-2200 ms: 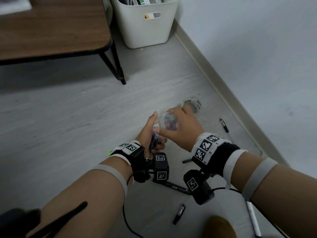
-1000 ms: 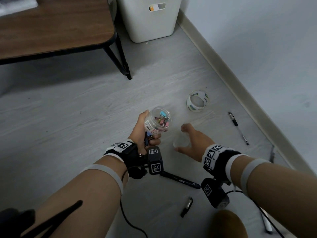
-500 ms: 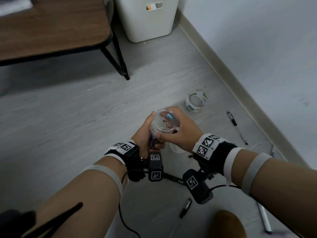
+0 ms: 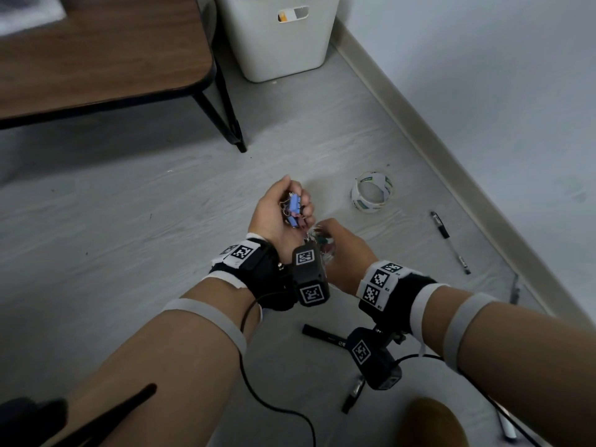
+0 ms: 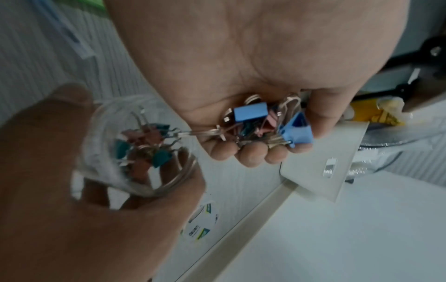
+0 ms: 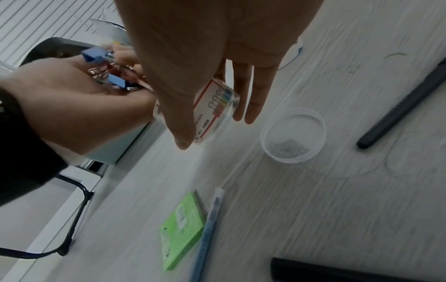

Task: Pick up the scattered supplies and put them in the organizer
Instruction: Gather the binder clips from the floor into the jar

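My left hand [image 4: 274,217] is cupped palm up, fingers curled round a bunch of blue and pink binder clips [image 4: 294,206]; the left wrist view shows these clips [image 5: 265,124] tangled against the fingers. Just right of it and lower, my right hand [image 4: 345,250] grips a small clear jar [image 4: 322,245] with more clips inside, half hidden behind the wrist camera. The jar [image 5: 135,145] has its open mouth right beside the clips in the left palm. Its clear lid [image 6: 293,135] lies on the floor. The white organizer bin [image 4: 277,37] stands at the far wall.
On the grey floor lie a tape roll [image 4: 371,191], a black pen [image 4: 450,241], a black marker [image 4: 325,338], a small dark cap-like piece [image 4: 353,393], a green sticky-note pad [image 6: 183,234] and a blue pen [image 6: 207,229]. A low wooden table [image 4: 96,59] stands far left; the wall runs along the right.
The jar, held in my left hand a second ago, has passed to my right hand. My left hand has risen beside its mouth with the loose clips. The lid stays on the floor.
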